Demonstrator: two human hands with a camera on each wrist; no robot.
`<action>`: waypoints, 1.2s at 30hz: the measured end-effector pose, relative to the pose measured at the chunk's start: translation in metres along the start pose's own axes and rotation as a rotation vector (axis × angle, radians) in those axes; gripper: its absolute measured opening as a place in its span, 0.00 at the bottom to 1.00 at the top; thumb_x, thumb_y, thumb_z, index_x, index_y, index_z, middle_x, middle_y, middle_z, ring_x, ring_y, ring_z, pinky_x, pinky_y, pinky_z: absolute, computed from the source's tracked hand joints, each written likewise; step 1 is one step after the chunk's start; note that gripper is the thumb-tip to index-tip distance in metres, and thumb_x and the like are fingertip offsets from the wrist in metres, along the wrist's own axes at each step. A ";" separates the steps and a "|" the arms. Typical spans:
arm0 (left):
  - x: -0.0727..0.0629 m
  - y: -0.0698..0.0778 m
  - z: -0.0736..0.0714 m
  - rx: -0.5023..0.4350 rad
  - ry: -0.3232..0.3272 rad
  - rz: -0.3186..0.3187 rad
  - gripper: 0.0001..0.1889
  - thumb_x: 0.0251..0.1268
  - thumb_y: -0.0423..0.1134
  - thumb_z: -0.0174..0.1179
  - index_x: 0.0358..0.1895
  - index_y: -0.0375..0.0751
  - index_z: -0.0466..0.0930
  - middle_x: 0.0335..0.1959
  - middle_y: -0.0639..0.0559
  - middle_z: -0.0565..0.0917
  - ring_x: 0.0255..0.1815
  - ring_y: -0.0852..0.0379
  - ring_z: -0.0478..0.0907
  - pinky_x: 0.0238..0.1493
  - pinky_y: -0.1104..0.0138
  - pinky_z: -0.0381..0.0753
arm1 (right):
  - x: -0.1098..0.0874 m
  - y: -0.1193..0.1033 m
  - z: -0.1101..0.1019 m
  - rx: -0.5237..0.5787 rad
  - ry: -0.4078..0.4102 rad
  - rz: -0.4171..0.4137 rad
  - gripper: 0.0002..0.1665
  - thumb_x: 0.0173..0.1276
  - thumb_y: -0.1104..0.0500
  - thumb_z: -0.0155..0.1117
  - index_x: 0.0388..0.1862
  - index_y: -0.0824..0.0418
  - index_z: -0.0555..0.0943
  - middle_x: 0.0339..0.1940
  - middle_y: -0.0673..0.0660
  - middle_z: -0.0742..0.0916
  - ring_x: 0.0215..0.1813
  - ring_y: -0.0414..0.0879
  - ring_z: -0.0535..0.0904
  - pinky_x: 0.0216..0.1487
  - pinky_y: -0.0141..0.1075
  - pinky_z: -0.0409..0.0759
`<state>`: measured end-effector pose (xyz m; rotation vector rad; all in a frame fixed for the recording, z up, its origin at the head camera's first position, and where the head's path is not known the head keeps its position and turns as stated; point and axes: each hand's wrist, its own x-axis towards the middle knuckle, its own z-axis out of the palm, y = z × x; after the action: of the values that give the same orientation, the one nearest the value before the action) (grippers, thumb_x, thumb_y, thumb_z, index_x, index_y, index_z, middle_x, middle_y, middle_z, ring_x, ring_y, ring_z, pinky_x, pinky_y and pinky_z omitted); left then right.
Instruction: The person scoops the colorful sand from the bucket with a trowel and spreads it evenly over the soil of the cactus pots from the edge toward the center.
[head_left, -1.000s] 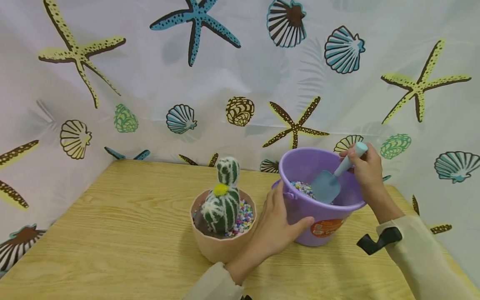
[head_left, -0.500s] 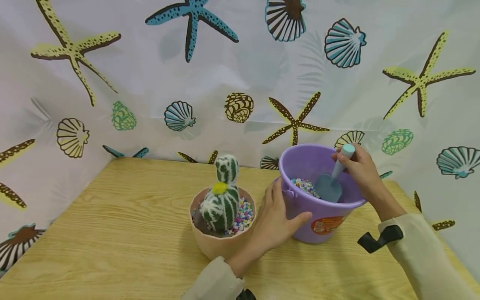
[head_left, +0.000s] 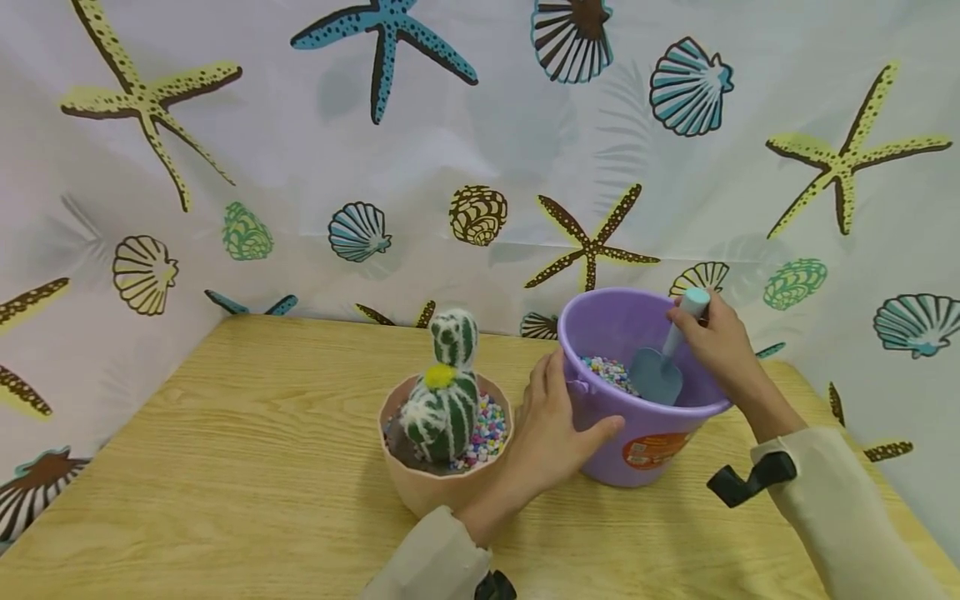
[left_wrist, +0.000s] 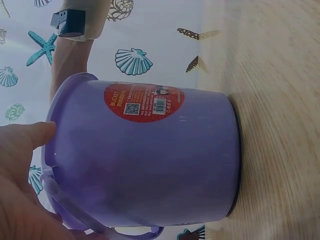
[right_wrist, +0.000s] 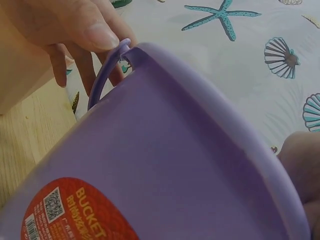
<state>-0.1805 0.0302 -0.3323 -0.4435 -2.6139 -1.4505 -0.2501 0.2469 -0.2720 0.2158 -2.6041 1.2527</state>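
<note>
A purple plastic bucket (head_left: 622, 471) stands upright at the right of the table, holding small multicoloured beads (head_left: 609, 372). My right hand (head_left: 720, 342) grips the handle of a pale blue toy shovel (head_left: 655, 377); its blade is down inside the bucket, beside the beads. At the bucket's left side rests my left hand (head_left: 551, 429), thumb spread across the front and fingers extended along the wall. The left wrist view puts that thumb at the rim, near the bucket's carrying handle (left_wrist: 80, 207). The right wrist view shows mainly the outside wall; the shovel is hidden there.
Left of the bucket, a peach pot (head_left: 416, 483) holds a green fuzzy cactus (head_left: 446, 425) with a yellow flower, among coloured beads. My left forearm passes in front of the pot. Behind the wooden table (head_left: 247, 467) hangs a sea-patterned cloth (head_left: 420, 158).
The shovel's handle has swung left and become more upright, its blade shifting slightly right in the bucket. The last half second brings only a small shift of the right hand.
</note>
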 end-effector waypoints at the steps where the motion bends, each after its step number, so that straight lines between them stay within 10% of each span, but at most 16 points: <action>1: 0.000 0.000 0.000 0.000 -0.001 0.000 0.54 0.56 0.57 0.65 0.77 0.44 0.38 0.76 0.41 0.49 0.74 0.41 0.53 0.68 0.41 0.58 | 0.000 0.000 0.000 -0.010 0.004 0.005 0.27 0.75 0.54 0.49 0.63 0.73 0.63 0.59 0.74 0.75 0.64 0.65 0.69 0.64 0.57 0.65; 20: 0.018 0.006 0.002 -0.034 0.008 0.012 0.59 0.52 0.60 0.67 0.77 0.39 0.36 0.77 0.39 0.45 0.73 0.37 0.54 0.69 0.43 0.57 | 0.002 0.000 -0.001 -0.131 0.021 0.058 0.25 0.77 0.52 0.43 0.58 0.74 0.59 0.57 0.76 0.74 0.63 0.68 0.68 0.62 0.60 0.66; 36: 0.020 0.005 0.002 -0.023 -0.020 0.017 0.60 0.54 0.61 0.65 0.77 0.40 0.32 0.78 0.40 0.39 0.76 0.40 0.46 0.72 0.48 0.55 | 0.000 0.006 -0.006 0.016 0.016 0.077 0.28 0.78 0.51 0.38 0.62 0.74 0.60 0.55 0.74 0.79 0.59 0.63 0.76 0.57 0.47 0.78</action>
<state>-0.1978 0.0381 -0.3248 -0.4845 -2.6040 -1.4802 -0.2511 0.2553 -0.2731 0.1087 -2.6126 1.2949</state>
